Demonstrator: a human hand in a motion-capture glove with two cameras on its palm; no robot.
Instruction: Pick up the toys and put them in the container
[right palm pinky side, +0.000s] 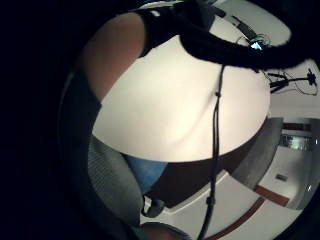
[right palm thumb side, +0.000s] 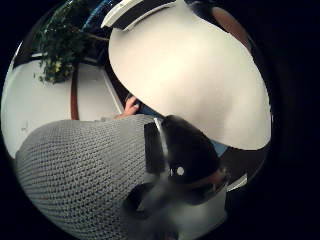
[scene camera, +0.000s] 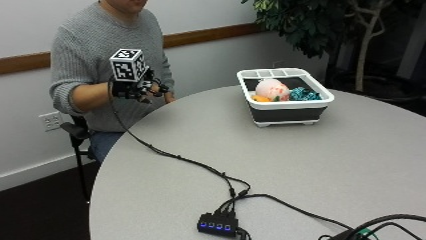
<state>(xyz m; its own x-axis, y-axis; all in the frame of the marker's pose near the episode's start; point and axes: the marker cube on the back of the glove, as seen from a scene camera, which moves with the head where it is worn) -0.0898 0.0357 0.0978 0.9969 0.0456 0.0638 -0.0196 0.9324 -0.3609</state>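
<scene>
While toys (scene camera: 283, 91) fill the container (scene camera: 287, 111), right hand (scene camera: 138, 88) hovers apart

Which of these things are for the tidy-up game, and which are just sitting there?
For the tidy-up:
- container
- pink toy, teal toy and orange toy, all inside the container
- gloved right hand, raised near the table edge, holding no toy

Just sitting there:
- small box with blue lights and its cables on the table
- plant behind the table
</scene>
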